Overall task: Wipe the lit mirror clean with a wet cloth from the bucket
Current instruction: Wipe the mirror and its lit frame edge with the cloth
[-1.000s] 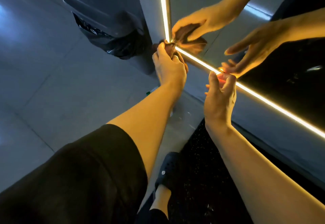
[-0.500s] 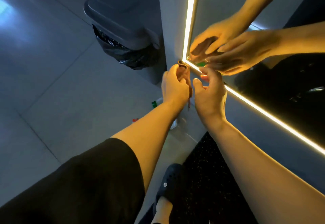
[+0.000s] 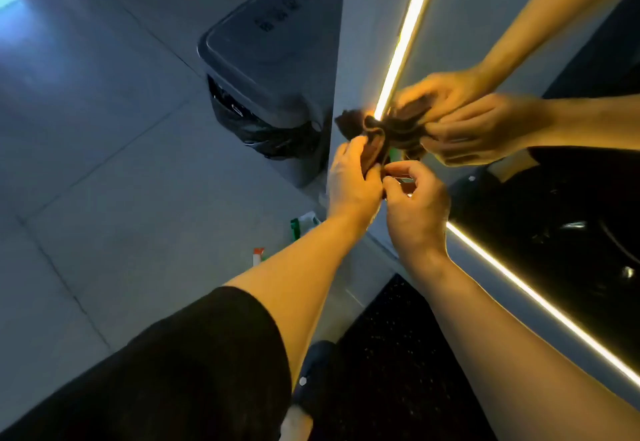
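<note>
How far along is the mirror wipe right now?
Done: the cloth is already out and up at the mirror's lit corner. In hand: the left hand grips it and the right hand pinches its edge, apparently regathering it. Left: I cannot tell how much glass is clean; the bucket is not visible.

Bin lid marks: I see a short row of dark raised marks on the lid of the grey bin (image 3: 266,42), too blurred for me to read as letters or numbers.
Floor packets: a green-and-white packet (image 3: 303,224) and a small orange-and-white item (image 3: 258,256) lie on the floor tiles; any print on them is too small for me to make out.
Readable text: none that I can read anywhere in my view.
</note>
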### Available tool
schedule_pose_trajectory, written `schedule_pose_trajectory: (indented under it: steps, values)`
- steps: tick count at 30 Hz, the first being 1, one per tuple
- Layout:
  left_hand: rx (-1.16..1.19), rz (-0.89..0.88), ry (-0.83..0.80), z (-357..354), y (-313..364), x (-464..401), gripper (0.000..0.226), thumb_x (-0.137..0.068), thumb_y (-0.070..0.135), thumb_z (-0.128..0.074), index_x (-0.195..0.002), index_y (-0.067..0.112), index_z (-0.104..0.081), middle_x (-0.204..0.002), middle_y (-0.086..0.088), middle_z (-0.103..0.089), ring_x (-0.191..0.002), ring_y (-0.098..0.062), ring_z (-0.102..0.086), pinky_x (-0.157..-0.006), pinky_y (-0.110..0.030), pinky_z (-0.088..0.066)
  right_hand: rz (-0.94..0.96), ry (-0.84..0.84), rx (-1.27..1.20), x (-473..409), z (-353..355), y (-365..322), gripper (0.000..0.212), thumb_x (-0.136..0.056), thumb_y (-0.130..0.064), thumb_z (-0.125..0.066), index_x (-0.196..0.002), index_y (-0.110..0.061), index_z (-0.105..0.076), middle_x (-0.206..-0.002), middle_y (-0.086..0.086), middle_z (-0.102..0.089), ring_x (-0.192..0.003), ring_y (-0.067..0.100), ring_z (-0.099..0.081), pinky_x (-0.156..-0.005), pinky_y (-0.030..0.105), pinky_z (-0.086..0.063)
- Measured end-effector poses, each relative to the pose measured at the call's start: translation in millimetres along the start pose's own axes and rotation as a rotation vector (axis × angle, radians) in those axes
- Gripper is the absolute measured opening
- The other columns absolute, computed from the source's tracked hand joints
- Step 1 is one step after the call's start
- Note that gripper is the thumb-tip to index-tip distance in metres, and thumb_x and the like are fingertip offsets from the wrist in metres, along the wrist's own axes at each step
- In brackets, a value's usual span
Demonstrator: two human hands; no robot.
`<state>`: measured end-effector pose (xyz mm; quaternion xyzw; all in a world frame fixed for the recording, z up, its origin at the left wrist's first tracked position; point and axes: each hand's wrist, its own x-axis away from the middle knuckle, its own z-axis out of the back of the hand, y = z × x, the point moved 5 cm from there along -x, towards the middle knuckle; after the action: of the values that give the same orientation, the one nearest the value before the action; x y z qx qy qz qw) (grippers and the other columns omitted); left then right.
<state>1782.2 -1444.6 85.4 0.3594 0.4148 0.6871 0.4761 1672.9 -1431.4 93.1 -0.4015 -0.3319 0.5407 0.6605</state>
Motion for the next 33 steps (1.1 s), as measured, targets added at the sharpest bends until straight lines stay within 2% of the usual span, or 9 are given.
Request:
schedule_pose_trajectory:
  steps: [4,8,13,15,18,21,24,27,33]
  values:
    - [-0.075,0.162,0.028,-3,-2,6,0.031,-0.093,0.004,-0.054,-0.123,0.004,-0.059,-0.118,-0.016,-0.061,-0.114,-0.029,-0.056,-0.096,-0.032,-0.044,-0.047,0.040,0.021,-1,14,-6,0.016,-0.092,-0.006,-0.059,-0.104,-0.013,-0.067,-0.102,0.000,-0.065,-0.086,0.005,-0.059,-0.082,0.020,-0.052]
    - [-0.011,-0.034,0.084,2,23,-1,0.042,-0.094,-0.003,-0.053,-0.135,0.001,-0.051,-0.120,-0.007,-0.049,-0.107,-0.013,-0.049,-0.090,-0.002,-0.035,-0.011,-0.035,-0.017,-1,16,-18,0.029,-0.097,-0.011,-0.057,-0.126,-0.014,-0.061,-0.118,-0.009,-0.058,-0.103,-0.001,-0.055,-0.086,0.010,-0.044]
    - [-0.153,-0.029,0.209,16,25,7,0.035,-0.096,0.004,-0.052,-0.131,0.002,-0.054,-0.127,-0.016,-0.054,-0.116,-0.027,-0.053,-0.098,-0.025,-0.041,-0.035,-0.022,-0.037,1,18,-19,0.034,-0.098,-0.012,-0.055,-0.132,-0.013,-0.056,-0.130,0.000,-0.057,-0.114,0.008,-0.052,-0.088,0.012,-0.042]
    - [-0.140,-0.230,0.295,22,45,13,0.045,-0.094,-0.001,-0.053,-0.139,0.001,-0.047,-0.135,-0.018,-0.048,-0.122,-0.023,-0.048,-0.105,-0.015,-0.035,-0.030,-0.016,-0.040,3,19,-21,0.033,-0.098,-0.012,-0.056,-0.130,-0.010,-0.057,-0.129,0.002,-0.059,-0.110,0.007,-0.053,-0.081,0.003,-0.041]
    - [-0.082,-0.244,0.080,15,64,11,0.046,-0.094,-0.007,-0.048,-0.140,0.000,-0.046,-0.131,-0.018,-0.044,-0.109,-0.010,-0.047,-0.091,0.004,-0.030,-0.029,-0.005,-0.064,4,22,-29,0.033,-0.098,-0.012,-0.054,-0.131,-0.014,-0.058,-0.126,-0.004,-0.061,-0.104,0.003,-0.057,-0.084,0.008,-0.044]
    - [-0.155,0.021,0.112,29,63,-1,0.046,-0.097,0.002,-0.047,-0.143,0.004,-0.043,-0.129,-0.013,-0.044,-0.104,-0.015,-0.053,-0.090,-0.012,-0.041,-0.022,0.007,-0.039,2,29,-44,0.031,-0.098,-0.008,-0.053,-0.129,-0.010,-0.059,-0.116,-0.004,-0.059,-0.092,-0.003,-0.055,-0.075,0.002,-0.039]
    - [-0.187,-0.142,0.164,41,85,-6,0.053,-0.097,0.004,-0.049,-0.149,0.010,-0.036,-0.142,-0.012,-0.039,-0.123,-0.027,-0.048,-0.099,-0.035,-0.044,0.004,-0.001,0.007,-1,34,-60,0.027,-0.099,-0.010,-0.052,-0.125,-0.007,-0.061,-0.121,0.004,-0.063,-0.106,0.013,-0.057,-0.085,0.018,-0.041]
    - [-0.223,0.040,-0.030,45,77,-21,0.045,-0.096,0.006,-0.049,-0.140,0.013,-0.047,-0.136,-0.014,-0.047,-0.120,-0.031,-0.052,-0.095,-0.036,-0.043,0.005,-0.004,0.019,-4,36,-71,0.025,-0.098,-0.011,-0.053,-0.121,-0.007,-0.062,-0.120,0.007,-0.065,-0.104,0.017,-0.059,-0.091,0.034,-0.049]
    - [0.004,0.017,0.019,53,93,-7,0.046,-0.097,0.004,-0.049,-0.140,0.017,-0.044,-0.131,-0.001,-0.050,-0.117,-0.014,-0.048,-0.095,-0.012,-0.040,0.010,-0.012,0.014,-1,49,-95,0.023,-0.101,-0.014,-0.051,-0.122,-0.011,-0.060,-0.110,-0.008,-0.056,-0.090,-0.003,-0.055,-0.077,0.005,-0.042]
